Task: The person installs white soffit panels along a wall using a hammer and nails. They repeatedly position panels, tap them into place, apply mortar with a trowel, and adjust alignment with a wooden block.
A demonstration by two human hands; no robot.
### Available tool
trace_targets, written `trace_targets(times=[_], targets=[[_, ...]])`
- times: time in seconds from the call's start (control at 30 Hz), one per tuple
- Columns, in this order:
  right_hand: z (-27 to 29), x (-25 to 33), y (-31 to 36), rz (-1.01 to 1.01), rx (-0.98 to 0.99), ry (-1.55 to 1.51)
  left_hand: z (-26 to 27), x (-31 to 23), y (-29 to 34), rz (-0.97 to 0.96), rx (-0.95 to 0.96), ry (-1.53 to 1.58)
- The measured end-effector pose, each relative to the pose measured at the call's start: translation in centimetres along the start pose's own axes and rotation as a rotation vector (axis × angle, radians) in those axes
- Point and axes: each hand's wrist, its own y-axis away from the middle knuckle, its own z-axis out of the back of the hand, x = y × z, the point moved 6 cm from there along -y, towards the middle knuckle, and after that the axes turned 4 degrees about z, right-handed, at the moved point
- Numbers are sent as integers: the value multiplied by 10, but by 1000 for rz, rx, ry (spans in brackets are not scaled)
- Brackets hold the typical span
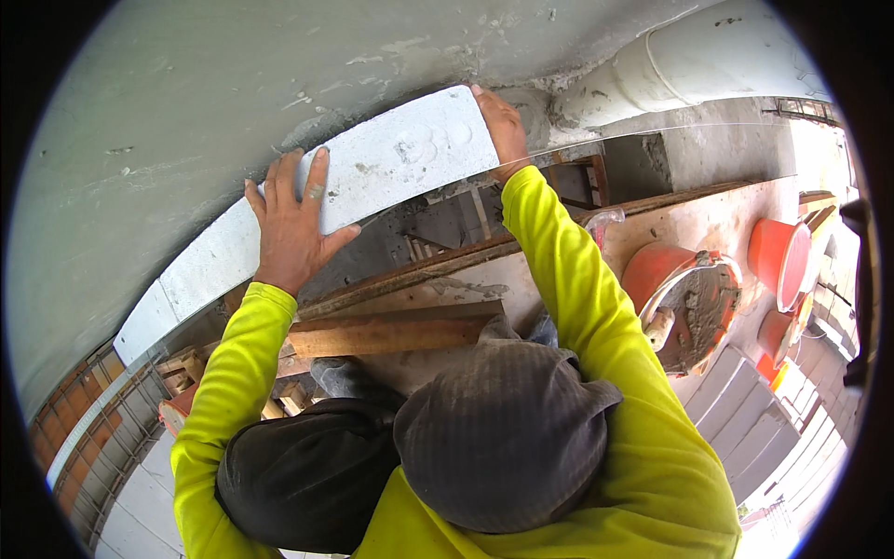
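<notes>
A pale white building block (pixel 405 154) lies along the grey wall at the end of a row of similar blocks (pixel 209 261). My left hand (pixel 296 219) rests on top near the joint, its fingers spread across the block's left end. At the right end, my right hand (pixel 503 130) cups the block's end face, with some of its fingers hidden behind the edge. Yellow sleeves cover both my arms. A thin white string (pixel 652 128) stretches rightward from beside my right wrist.
A thick pale pipe (pixel 689 65) runs along the wall at the upper right. On the plank platform (pixel 494 279), an orange bucket (pixel 652 270) holds wet grey mortar (pixel 700 317) and a tool. Another orange bucket (pixel 780 261) stands farther right. A timber beam (pixel 391 334) lies before my knees (pixel 507 429).
</notes>
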Motion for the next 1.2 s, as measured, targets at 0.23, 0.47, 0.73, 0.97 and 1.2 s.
trace_targets(times=[0.23, 0.47, 0.73, 0.97, 1.2], targets=[[-2, 14, 8, 49, -1, 76, 0, 1, -1, -2, -2, -26], [-9, 29, 10, 108, -6, 78, -2, -1, 1, -3, 0, -63], [-7, 24, 18, 5, -23, -35, 2, -2, -1, -26, -38, 4], [-8, 18, 11, 1, -15, -88, 4, -1, -1, -5, -8, 15], [26, 22, 56, -28, -218, 39, 7, -3, -1, 25, 19, 49]])
